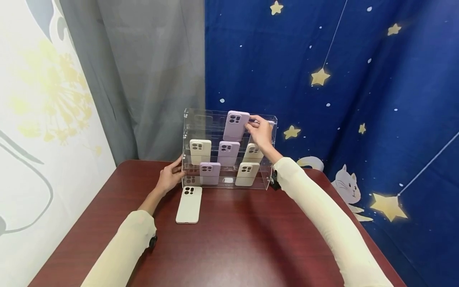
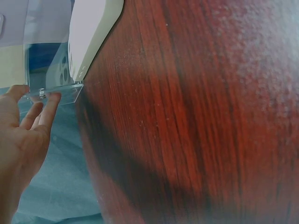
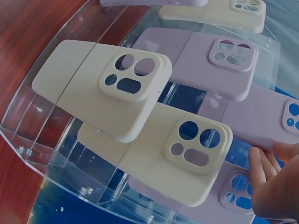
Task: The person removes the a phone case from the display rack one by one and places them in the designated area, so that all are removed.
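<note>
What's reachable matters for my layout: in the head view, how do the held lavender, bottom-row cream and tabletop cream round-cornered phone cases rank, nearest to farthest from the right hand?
1. Held lavender phone case: in the right hand.
2. Bottom-row cream phone case: below, toward the right.
3. Tabletop cream phone case: lower left.

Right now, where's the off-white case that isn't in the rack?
Head view, left of centre: the off-white case is on the table, just in front of the clear rack's left end, near the left hand.
</note>
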### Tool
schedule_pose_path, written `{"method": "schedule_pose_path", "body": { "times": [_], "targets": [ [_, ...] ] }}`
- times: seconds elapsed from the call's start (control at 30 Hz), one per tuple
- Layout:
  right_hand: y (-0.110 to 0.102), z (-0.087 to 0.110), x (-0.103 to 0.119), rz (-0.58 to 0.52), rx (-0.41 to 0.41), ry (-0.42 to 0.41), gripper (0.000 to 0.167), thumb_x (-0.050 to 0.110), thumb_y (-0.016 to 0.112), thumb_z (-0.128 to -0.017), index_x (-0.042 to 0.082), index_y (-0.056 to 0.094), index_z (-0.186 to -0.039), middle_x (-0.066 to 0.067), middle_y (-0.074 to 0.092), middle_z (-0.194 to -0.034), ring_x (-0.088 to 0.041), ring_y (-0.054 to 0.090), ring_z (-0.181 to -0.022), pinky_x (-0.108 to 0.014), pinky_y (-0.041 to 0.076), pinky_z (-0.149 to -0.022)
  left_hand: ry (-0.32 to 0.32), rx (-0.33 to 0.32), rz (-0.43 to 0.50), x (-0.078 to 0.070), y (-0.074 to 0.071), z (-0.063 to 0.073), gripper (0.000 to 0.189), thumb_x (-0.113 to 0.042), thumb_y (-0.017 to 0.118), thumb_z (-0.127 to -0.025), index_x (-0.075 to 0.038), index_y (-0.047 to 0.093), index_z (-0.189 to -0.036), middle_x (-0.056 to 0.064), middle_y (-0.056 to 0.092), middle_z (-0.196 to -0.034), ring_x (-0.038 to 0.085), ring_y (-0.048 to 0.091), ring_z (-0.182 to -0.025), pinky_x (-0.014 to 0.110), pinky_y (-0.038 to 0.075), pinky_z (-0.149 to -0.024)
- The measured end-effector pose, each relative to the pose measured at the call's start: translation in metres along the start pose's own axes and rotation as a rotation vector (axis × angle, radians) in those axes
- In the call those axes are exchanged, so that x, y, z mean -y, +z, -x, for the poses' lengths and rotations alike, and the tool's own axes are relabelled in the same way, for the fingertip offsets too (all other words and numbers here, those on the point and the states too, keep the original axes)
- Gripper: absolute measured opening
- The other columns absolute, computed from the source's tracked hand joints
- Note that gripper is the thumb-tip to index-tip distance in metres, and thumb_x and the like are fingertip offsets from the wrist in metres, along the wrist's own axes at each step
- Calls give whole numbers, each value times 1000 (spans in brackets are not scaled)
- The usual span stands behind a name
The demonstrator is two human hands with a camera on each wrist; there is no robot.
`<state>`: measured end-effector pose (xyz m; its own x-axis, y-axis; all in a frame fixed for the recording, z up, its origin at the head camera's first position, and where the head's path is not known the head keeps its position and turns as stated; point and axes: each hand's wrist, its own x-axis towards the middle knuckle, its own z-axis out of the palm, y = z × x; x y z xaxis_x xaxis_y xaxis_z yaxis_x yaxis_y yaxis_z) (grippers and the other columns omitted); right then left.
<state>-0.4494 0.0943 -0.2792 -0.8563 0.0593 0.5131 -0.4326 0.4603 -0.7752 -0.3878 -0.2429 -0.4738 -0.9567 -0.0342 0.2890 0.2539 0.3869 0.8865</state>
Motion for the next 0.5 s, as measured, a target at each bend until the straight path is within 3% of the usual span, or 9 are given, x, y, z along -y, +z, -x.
{"method": "schedule_pose_path", "body": {
  "times": [0.17, 0.37, 0.5],
  "targets": [
    [-3, 2, 4, 10, -14, -24, 31, 8, 79, -93, 7, 76, -124, -16, 77, -110, -25, 78, -95, -30, 65, -79, -3, -5, -4, 0, 1, 2, 76, -1, 67, -100, -28, 35, -163, 30, 60, -138, 38, 64, -124, 25, 63, -78],
    [-8, 2, 11, 34, -24, -72, 30, 11, 79, -93, 7, 76, -123, -15, 77, -110, -23, 76, -100, -34, 64, -84, -31, 0, 44, -2, 1, 1, 77, 1, 67, -100, -29, 35, -163, 31, 59, -140, 40, 65, -122, 41, 63, -85],
    [-13, 4, 15, 40, -25, -87, 30, 13, 80, -94, 8, 76, -123, -14, 77, -110, -22, 76, -102, -36, 63, -87, -26, 1, 41, -2, 1, 2, 77, 1, 67, -99, -27, 34, -163, 32, 58, -140, 41, 64, -123, 41, 62, -85]
  ]
}}
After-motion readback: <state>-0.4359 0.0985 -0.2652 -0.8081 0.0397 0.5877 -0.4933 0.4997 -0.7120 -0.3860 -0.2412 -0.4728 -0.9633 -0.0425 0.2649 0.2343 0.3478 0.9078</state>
